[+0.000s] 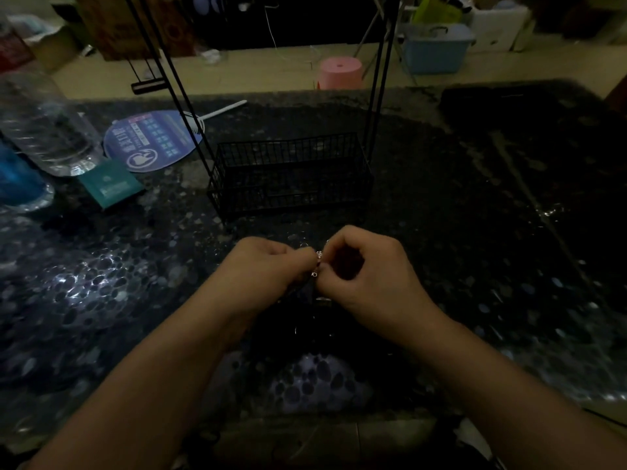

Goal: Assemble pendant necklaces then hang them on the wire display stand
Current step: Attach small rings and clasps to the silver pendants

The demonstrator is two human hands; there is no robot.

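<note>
Both hands meet over the dark speckled table [475, 232], just in front of the black wire display stand [288, 174]. My left hand [268, 266] and my right hand [369, 269] have curled fingers, and their fingertips pinch a small sparkly pendant [319, 255] between them. A thin silvery chain with a tiny clasp [315, 274] dangles just below the fingertips. The chain's lower part is lost in the dim light. The stand's basket base looks empty, and its thin uprights rise out of frame.
At the left stand a clear plastic bottle [44, 130], a blue container [17, 181], a teal box [110, 188] and a round blue hand fan [152, 139]. Beyond the table's far edge sit a pink stool [340, 73] and a blue bin [436, 45].
</note>
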